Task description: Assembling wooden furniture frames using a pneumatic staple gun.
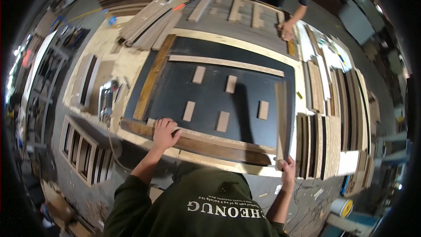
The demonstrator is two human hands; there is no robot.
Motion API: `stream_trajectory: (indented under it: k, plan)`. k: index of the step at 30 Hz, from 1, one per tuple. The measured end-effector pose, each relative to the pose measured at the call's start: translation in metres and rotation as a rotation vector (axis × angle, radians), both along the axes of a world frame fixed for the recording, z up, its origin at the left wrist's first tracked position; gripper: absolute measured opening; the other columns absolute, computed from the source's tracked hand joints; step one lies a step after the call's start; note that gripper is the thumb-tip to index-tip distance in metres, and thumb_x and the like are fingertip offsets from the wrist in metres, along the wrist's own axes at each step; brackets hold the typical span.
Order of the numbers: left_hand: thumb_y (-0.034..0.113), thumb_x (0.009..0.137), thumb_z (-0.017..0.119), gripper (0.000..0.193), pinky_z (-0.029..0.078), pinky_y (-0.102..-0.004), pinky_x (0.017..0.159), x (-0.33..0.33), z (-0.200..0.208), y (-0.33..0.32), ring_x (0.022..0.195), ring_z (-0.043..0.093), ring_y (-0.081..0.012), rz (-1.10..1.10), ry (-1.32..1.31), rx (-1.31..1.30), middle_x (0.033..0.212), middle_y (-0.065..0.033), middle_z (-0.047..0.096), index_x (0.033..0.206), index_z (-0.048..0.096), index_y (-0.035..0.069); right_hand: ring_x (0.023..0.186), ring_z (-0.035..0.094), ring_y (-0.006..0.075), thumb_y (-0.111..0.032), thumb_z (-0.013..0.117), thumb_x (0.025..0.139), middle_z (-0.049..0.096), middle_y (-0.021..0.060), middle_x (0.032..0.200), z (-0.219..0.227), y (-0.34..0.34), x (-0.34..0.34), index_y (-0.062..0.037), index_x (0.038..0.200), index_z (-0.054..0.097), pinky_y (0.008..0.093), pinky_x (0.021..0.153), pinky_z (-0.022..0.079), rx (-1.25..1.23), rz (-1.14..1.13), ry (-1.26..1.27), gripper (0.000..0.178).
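A dark panel (pixel 210 92) lies on the workbench before me, with several short wooden blocks (pixel 198 75) spread over it. My left hand (pixel 165 132) is closed over the left end of the near wooden strip (pixel 219 137), beside a brown, worn bar (pixel 210 147) along the front edge. At the near right corner, my right hand (pixel 287 170) grips the end of another wooden strip (pixel 281 123), blurred, running along the panel's right side. A thin wooden strip (pixel 226 65) crosses the far side, and a brown bar (pixel 153 79) lies along the left.
Across the bench a co-worker's hand (pixel 287 30) touches a second panel (pixel 223 17) with wooden blocks on it. Stacked boards (pixel 318 145) stand at the right. A tool (pixel 106 98) and strips (pixel 85 81) lie at left; slatted frames (pixel 79 149) sit below.
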State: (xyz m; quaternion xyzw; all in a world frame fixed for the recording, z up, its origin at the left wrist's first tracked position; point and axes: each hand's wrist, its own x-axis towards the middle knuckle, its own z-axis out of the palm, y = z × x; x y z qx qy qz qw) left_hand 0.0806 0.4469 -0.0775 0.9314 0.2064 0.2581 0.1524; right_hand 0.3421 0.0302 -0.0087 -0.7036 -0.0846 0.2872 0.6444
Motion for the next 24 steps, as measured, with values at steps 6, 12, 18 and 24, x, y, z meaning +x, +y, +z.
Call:
stream_trajectory:
  k: [6, 12, 18, 24]
  plan:
    - [0.026, 0.074, 0.07, 0.03, 0.038, -0.0479, 0.089, 0.0, -0.002, 0.006, 0.097, 0.05, -0.034, 0.013, 0.02, -0.004, 0.1, -0.0135, 0.053, 0.093, 0.058, 0.007, 0.077, 0.06, 0.0106, -0.018, 0.068, 0.081, 0.067, 0.0055, 0.092, -0.035, 0.111, -0.01, 0.0021, 0.107, 0.062, 0.0245, 0.072, 0.047, 0.095, 0.125, 0.162, 0.034]
    - [0.028, 0.075, 0.071, 0.032, 0.037, -0.0503, 0.093, -0.019, 0.006, 0.01, 0.101, 0.051, -0.0346, 0.06, 0.038, -0.101, 0.102, -0.0135, 0.054, 0.096, 0.059, 0.008, 0.069, 0.051, 0.0074, -0.019, 0.067, 0.083, 0.06, -0.0012, 0.082, -0.043, 0.182, -0.037, 0.0, 0.104, 0.062, 0.0231, 0.062, 0.041, 0.04, 0.225, 0.086, 0.028]
    - [0.03, 0.077, 0.069, 0.033, 0.04, -0.0487, 0.09, -0.057, 0.032, 0.061, 0.1, 0.052, -0.0349, 0.168, -0.215, -0.146, 0.106, -0.0132, 0.056, 0.101, 0.061, 0.01, 0.079, 0.058, 0.0094, -0.026, 0.064, 0.089, 0.06, -0.0013, 0.084, -0.051, 0.221, -0.072, -0.0074, 0.103, 0.06, 0.0226, 0.063, 0.04, -0.111, -0.135, -0.105, 0.024]
    - [0.015, 0.072, 0.071, 0.039, 0.038, -0.0494, 0.09, -0.212, 0.044, 0.237, 0.107, 0.048, -0.0369, 0.817, -0.312, 0.116, 0.111, -0.0163, 0.053, 0.108, 0.056, 0.009, 0.062, 0.046, 0.0163, -0.033, 0.067, 0.086, 0.051, 0.0043, 0.068, -0.084, 0.19, -0.036, 0.0007, 0.081, 0.052, 0.0331, 0.056, 0.038, -0.537, -0.349, -0.654, 0.037]
